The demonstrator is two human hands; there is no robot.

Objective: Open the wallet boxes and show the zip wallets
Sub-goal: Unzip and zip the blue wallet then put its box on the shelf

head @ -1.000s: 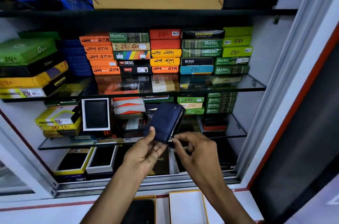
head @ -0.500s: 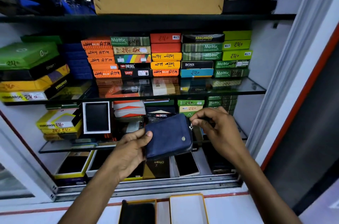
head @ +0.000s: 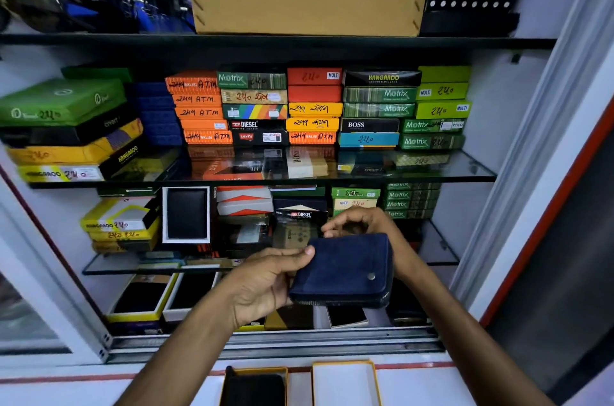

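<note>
Left hand point(head: 262, 286) grip clamps navy zip wallet point(head: 342, 269) by its left edge; right hand point(head: 362, 223) fingers pinch behind wallet's top edge.

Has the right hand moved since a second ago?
Yes. The right hand went from the blue wallet's lower edge up to its top edge, nearer the Diesel box.

Matt suede-like navy wallet point(head: 342, 267), metal stud; glossy glass shelf point(head: 432, 169).

Both forearms reach forward and upward. The left hand point(head: 265, 282) cups with its thumb laid flat on top in a firm grip. The right hand point(head: 365, 223) curls behind, fingertips apparently pinched together.
</note>
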